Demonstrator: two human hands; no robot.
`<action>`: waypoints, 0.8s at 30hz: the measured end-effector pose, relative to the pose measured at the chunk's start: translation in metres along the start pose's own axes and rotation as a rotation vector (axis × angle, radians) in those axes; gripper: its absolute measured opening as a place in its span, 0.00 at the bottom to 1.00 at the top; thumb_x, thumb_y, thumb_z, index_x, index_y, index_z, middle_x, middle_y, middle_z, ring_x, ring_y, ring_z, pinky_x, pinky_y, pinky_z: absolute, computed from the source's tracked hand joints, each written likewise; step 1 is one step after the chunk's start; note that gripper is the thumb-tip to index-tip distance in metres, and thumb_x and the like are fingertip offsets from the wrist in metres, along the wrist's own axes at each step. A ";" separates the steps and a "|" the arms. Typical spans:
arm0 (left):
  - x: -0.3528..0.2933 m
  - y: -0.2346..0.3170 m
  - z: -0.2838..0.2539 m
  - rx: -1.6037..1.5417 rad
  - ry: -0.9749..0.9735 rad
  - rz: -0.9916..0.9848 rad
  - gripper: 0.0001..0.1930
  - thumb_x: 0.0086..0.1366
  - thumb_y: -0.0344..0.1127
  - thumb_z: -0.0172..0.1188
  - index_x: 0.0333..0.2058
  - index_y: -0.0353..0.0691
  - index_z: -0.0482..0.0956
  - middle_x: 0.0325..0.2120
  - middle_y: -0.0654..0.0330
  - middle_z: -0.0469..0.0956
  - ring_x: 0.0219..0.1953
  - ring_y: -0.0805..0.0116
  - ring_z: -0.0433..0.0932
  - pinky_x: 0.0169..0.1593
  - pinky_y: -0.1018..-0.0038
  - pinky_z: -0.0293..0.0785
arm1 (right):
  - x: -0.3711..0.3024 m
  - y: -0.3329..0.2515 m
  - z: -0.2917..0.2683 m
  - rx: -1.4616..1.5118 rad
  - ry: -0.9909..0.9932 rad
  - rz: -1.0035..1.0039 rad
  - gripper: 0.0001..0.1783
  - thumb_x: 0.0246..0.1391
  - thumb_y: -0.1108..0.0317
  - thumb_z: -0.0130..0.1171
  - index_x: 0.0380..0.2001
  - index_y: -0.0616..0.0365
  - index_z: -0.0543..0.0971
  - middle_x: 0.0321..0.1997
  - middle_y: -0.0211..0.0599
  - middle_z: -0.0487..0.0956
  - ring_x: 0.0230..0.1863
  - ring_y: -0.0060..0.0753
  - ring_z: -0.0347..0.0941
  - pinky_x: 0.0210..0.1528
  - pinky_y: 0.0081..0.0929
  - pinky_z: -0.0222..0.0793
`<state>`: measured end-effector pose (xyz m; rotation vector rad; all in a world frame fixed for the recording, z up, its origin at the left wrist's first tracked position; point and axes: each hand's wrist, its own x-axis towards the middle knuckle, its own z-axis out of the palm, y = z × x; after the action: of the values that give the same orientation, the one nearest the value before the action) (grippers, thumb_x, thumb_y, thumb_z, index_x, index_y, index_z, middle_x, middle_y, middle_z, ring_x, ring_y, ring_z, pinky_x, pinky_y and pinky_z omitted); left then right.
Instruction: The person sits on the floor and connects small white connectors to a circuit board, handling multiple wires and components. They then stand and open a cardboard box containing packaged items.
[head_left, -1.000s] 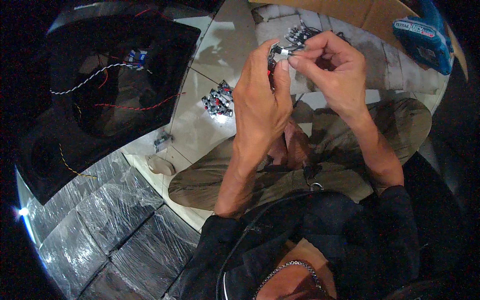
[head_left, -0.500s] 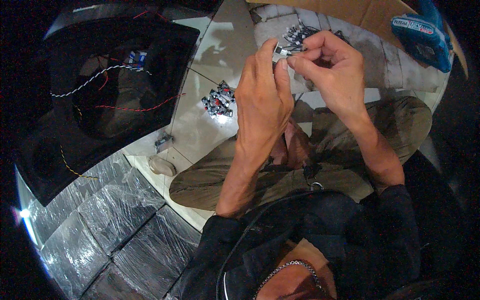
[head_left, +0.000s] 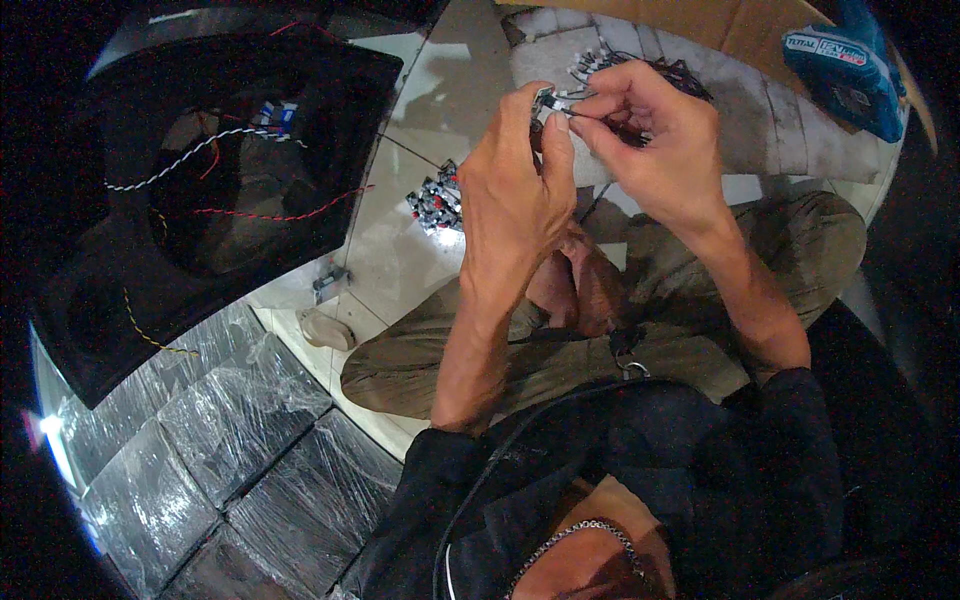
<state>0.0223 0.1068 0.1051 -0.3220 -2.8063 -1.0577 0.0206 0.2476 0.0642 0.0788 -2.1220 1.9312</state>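
My left hand (head_left: pixel 515 185) is raised in front of me, thumb and forefinger closed on a small dark part (head_left: pixel 545 99) with a light edge. Close beside it, my right hand (head_left: pixel 660 150) pinches a thin dark cable (head_left: pixel 570 97) with a white end, at or against that part. Whether the two are joined I cannot tell. Just beyond my right fingers lies a bundle of black cables (head_left: pixel 680 75) with pale tips, partly hidden by that hand. Left of my left hand, a pile of small black parts (head_left: pixel 432 205) with red bits sits on the tiles.
A large black panel (head_left: pixel 345 100) with openings and loose twisted wires takes up the left. Plastic-wrapped blocks (head_left: pixel 215 420) lie at lower left. A pale worn pad (head_left: pixel 800 140) supports the cables; a blue battery-like tool part (head_left: pixel 845 80) stands at far right beside cardboard (head_left: pixel 720 25).
My left hand has shifted slightly left and turned, so the small part shows more at its fingertips. My right hand has moved a little left and down, still pinching the cable.
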 end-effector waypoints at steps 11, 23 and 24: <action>0.000 -0.012 0.002 0.160 0.071 0.097 0.12 0.64 0.38 0.56 0.44 0.44 0.77 0.22 0.51 0.78 0.25 0.52 0.80 0.30 0.61 0.74 | -0.001 -0.005 -0.002 -0.056 -0.094 -0.121 0.17 0.48 0.76 0.63 0.44 0.57 0.77 0.30 0.38 0.82 0.33 0.32 0.82 0.32 0.26 0.76; 0.008 -0.030 -0.013 -0.706 -0.117 -0.396 0.17 0.72 0.35 0.46 0.56 0.38 0.67 0.41 0.56 0.75 0.40 0.67 0.78 0.42 0.70 0.76 | 0.007 0.014 -0.004 0.107 -0.083 0.158 0.21 0.44 0.74 0.68 0.43 0.61 0.75 0.30 0.37 0.83 0.32 0.21 0.79 0.36 0.23 0.75; 0.008 -0.031 -0.012 -0.757 -0.106 -0.391 0.16 0.73 0.35 0.45 0.56 0.38 0.67 0.43 0.56 0.75 0.41 0.66 0.79 0.43 0.70 0.77 | 0.007 0.015 -0.004 0.135 -0.088 0.173 0.21 0.44 0.74 0.68 0.44 0.61 0.75 0.30 0.38 0.83 0.31 0.21 0.79 0.36 0.22 0.75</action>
<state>0.0075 0.0770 0.0959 0.1283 -2.4770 -2.2291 0.0114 0.2542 0.0517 0.0061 -2.1125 2.2083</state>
